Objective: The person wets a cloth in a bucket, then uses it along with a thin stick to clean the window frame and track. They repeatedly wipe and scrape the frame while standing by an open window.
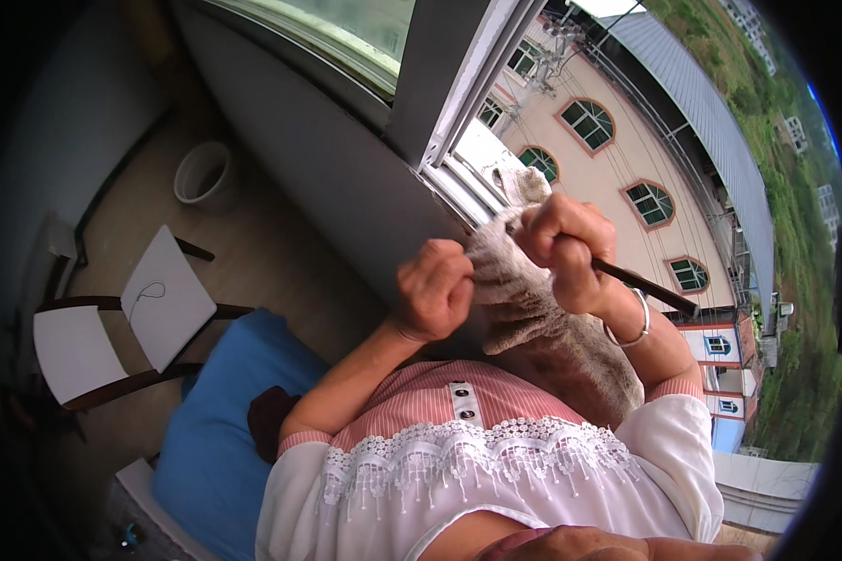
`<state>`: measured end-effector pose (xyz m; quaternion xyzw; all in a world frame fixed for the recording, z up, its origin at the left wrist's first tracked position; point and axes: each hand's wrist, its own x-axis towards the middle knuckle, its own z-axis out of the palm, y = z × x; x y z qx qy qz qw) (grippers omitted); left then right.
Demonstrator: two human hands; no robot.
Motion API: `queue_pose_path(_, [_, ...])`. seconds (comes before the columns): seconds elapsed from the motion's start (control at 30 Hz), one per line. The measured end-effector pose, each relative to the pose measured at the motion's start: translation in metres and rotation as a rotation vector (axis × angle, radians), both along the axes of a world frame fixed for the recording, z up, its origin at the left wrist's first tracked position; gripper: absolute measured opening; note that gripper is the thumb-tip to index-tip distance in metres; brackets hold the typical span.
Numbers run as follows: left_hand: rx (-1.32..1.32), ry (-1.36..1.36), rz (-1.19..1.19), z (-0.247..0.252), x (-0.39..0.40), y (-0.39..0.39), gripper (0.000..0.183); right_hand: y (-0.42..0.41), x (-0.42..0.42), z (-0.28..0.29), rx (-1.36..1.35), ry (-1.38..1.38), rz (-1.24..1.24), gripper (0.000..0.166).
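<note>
My left hand is a fist at the near edge of a beige, furry cloth, and the cloth's folds run up to its fingers. A dark rod sticks out of my closed right hand, pointing right past the wrist with its bracelet. The cloth bunches against the right fingers; whether they pinch it too cannot be told. One end of it lies over the window's sill track, and the rest hangs down in front of my body. The rod's other end is hidden.
A window frame and grey wall stand ahead, with buildings outside at right. At left are a white bucket, a chair with a thin cord on its seat, and a blue cloth-covered thing near my left elbow.
</note>
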<state>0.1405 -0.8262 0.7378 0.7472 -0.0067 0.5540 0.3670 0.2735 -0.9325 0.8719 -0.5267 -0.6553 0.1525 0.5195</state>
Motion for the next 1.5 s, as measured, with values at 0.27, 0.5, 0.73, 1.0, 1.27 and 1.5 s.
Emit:
queue_pose_path(0.27, [0.142,-0.054,0.291,0.031,0.004,0.063,0.01,0.033,0.0,-0.01,-0.026,0.252,-0.043,0.013])
queue_pose_path(0.5, [0.553,0.489,-0.274,0.076,0.016,0.006,0.014,-0.096,-0.021,-0.022,-0.013,0.463,-0.2,0.013])
queue_pose_path(0.73, [0.72,0.588,-0.683,0.092,0.032,-0.097,0.03,-0.191,-0.033,0.007,-0.132,0.312,-0.375,0.014])
queue_pose_path(1.0, [0.969,0.682,-1.108,0.097,0.048,-0.238,0.067,-0.374,-0.076,0.046,0.327,0.491,-0.765,0.014])
queue_pose_path(1.27, [1.113,0.547,-1.443,0.086,0.071,-0.405,0.082,-0.519,-0.205,0.059,0.588,-0.034,-1.315,0.013])
queue_pose_path(1.5, [1.17,0.369,-1.533,0.067,0.082,-0.535,0.084,-0.535,-0.274,0.027,0.557,-0.307,-1.575,0.012])
